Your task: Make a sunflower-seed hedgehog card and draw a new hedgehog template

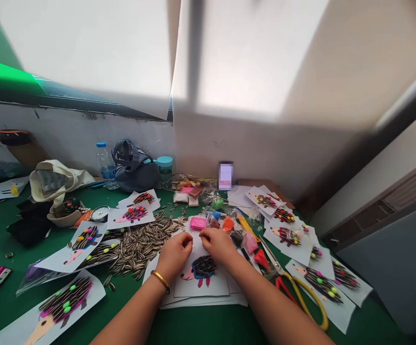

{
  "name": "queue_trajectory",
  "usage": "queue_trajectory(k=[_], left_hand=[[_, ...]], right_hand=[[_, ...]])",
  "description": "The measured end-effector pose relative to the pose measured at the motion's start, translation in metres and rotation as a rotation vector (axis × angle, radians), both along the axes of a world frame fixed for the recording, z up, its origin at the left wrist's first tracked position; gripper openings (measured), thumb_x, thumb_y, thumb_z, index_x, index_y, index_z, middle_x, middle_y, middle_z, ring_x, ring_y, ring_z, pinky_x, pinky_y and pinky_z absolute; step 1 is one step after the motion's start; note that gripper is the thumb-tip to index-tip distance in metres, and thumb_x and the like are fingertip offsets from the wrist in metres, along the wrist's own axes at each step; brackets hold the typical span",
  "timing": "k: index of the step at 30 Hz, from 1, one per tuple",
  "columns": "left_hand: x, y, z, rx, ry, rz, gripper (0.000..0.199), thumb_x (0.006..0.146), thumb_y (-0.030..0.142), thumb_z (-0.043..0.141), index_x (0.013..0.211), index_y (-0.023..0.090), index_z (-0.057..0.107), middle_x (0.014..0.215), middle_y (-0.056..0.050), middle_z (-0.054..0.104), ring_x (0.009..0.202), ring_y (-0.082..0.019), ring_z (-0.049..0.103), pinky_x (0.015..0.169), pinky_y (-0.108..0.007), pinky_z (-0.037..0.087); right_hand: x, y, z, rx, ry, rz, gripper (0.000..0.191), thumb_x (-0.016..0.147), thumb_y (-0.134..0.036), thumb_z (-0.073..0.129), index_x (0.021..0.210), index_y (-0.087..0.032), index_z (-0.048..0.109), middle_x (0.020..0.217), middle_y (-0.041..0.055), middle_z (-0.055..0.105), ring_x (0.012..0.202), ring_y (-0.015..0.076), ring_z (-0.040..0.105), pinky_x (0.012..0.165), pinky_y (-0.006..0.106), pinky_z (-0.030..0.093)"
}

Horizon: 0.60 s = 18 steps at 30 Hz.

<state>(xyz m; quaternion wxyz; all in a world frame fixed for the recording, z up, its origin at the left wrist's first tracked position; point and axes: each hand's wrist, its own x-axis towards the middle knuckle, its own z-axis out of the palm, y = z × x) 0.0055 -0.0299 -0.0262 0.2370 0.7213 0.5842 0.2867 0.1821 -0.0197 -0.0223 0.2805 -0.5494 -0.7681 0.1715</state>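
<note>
On a stack of white paper lies a hedgehog picture (203, 267) with dark seeds on its back, a blue edge, a pink face and magenta feet. Above its upper left part is my left hand (175, 255), fingers curled and fingertips pinched together. My right hand (218, 245) hovers over the upper right part of the sheet, thumb and fingers also pinched. A small gap separates the two hands. Whatever either pinch holds is too small or hidden to make out. Just beyond them sit packets of coloured clay, one of them pink (197, 223) and one orange (228, 224).
A pile of sunflower seeds (136, 249) spreads to the left. Yellow-handled scissors (303, 292) lie at the right. Finished hedgehog pictures (66, 304) cover both sides. A phone (225, 176) leans on the wall, with a bottle (106, 165) and dark bag (136, 172) further left.
</note>
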Motion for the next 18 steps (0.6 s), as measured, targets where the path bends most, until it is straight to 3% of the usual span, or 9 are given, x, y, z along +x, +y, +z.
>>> queue_trajectory(k=[6, 12, 18], left_hand=[[0.003, -0.003, -0.002, 0.036, 0.003, -0.073, 0.019, 0.085, 0.028, 0.055, 0.091, 0.025, 0.073, 0.096, -0.001, 0.075, 0.091, -0.02, 0.066, 0.083, -0.03, 0.046], [0.01, -0.011, 0.002, 0.146, 0.0, -0.16, 0.016, 0.088, 0.027, 0.056, 0.089, 0.024, 0.072, 0.091, -0.003, 0.074, 0.087, -0.019, 0.066, 0.079, -0.029, 0.046], [0.016, -0.017, 0.004, 0.223, -0.018, -0.308, 0.014, 0.088, 0.021, 0.057, 0.089, 0.022, 0.07, 0.088, -0.004, 0.073, 0.085, -0.019, 0.065, 0.079, -0.031, 0.047]], right_hand=[[0.015, -0.002, 0.006, -0.01, 0.055, 0.009, 0.023, 0.089, -0.022, 0.057, 0.105, -0.024, 0.073, 0.107, 0.008, 0.072, 0.101, 0.0238, 0.065, 0.087, 0.035, 0.047], [0.014, -0.023, 0.015, -0.072, 0.184, 0.023, 0.01, 0.084, -0.024, 0.065, 0.087, -0.024, 0.075, 0.087, 0.0015, 0.075, 0.082, 0.0186, 0.068, 0.075, 0.028, 0.05], [0.023, -0.039, 0.01, -0.176, 0.355, -0.005, 0.01, 0.081, -0.022, 0.063, 0.082, -0.021, 0.074, 0.081, 0.0011, 0.074, 0.077, 0.0179, 0.067, 0.07, 0.027, 0.05]])
